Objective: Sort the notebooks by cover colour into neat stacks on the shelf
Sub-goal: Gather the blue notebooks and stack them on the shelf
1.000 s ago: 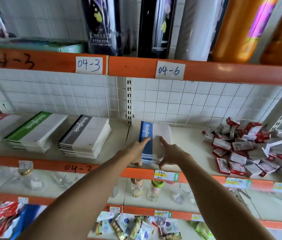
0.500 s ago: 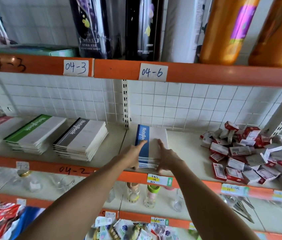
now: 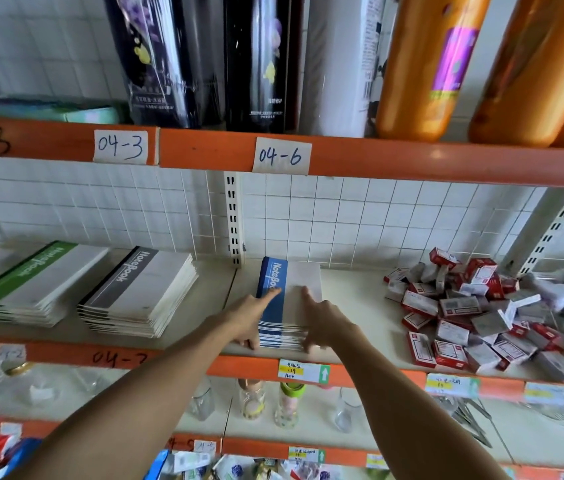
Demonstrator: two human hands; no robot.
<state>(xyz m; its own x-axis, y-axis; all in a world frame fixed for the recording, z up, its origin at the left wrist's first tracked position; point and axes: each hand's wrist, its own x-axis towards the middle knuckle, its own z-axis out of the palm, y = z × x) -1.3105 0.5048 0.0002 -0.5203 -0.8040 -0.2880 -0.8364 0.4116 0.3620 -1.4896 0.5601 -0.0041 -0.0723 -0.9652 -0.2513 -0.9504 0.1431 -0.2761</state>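
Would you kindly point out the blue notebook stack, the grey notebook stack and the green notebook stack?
blue notebook stack (image 3: 275, 299): head view, blue cover band.
grey notebook stack (image 3: 155, 285): head view, top cover.
green notebook stack (image 3: 55, 275): head view, top cover.

Both hands resting on the blue-spined notebook stack, middle shelf, bay 04-6.

Left hand is lying along the left side of the stack of blue-spined white notebooks, index finger extending onto the top cover; right hand is pressing flat on the right side, fingers straight. The stack is sitting on the cream shelf board with orange front rail. To its left, a grey-spined notebook stack, then a green-spined notebook stack, each standing apart. To the right, a loose heap of small red-and-white cardboard boxes is lying well apart from the stack.
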